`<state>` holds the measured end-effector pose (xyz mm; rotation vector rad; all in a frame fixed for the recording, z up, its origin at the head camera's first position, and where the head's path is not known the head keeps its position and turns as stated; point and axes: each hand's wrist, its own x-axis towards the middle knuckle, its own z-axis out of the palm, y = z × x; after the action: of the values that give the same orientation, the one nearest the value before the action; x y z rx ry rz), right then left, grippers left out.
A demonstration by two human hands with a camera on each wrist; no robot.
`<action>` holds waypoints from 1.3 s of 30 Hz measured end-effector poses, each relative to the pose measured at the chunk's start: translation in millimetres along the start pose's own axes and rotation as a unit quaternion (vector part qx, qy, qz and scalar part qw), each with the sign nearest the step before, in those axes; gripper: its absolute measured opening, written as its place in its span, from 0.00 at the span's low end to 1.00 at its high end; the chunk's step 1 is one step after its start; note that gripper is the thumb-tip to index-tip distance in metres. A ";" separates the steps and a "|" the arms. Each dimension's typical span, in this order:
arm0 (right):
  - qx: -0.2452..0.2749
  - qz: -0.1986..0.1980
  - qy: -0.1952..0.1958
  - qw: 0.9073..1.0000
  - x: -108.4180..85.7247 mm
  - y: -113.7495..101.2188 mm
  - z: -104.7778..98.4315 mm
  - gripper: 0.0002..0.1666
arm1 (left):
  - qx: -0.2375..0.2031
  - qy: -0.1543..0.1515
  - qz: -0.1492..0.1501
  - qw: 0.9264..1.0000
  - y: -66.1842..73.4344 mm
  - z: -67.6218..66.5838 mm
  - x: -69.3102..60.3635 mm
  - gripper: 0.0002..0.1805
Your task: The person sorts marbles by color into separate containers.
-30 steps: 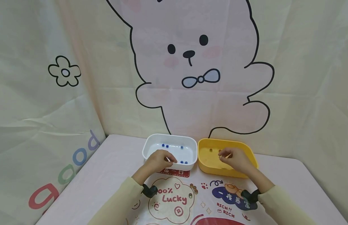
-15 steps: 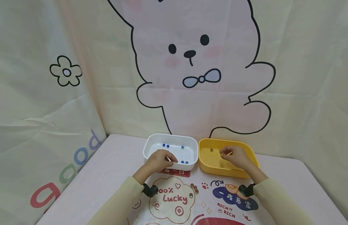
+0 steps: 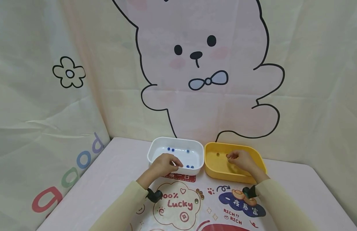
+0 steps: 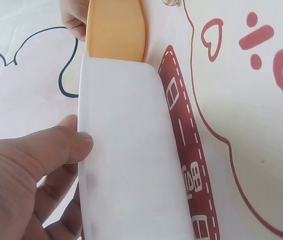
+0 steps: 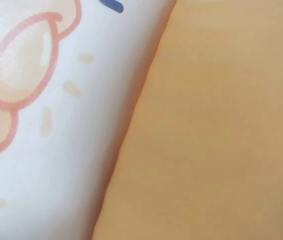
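Observation:
In the head view my left hand holds the near rim of a white tray. The left wrist view shows the thumb pressed on the white wall, with the other fingers behind it. Blue beads lie scattered inside this tray. My right hand reaches over the yellow tray, thumb and fingertips together at a small brown bead. Another brown bead lies to its left. The right wrist view shows only the yellow wall and the printed cloth; the fingers are hidden there.
Several brownish beads lie on the printed tablecloth in front of the trays, beside a greenish one. Both trays stand side by side near the back edge, close to a curtain with a cartoon animal.
The right forearm has swung left and the right thumb and fingertips have drawn together at the bead in the yellow tray. The left hand has stayed on the white tray's rim.

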<state>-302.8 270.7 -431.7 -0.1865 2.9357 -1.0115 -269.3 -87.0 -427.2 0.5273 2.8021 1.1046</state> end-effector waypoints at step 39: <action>0.026 0.058 -0.042 0.997 7.4 14.7 6.6 0.19 | 0.001 -0.001 -0.003 1.000 1.0 0.2 -0.2 0.06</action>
<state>-311.2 277.2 -445.9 -0.0550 2.8048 -1.0365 -268.8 -86.3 -426.7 0.5189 2.8014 1.0991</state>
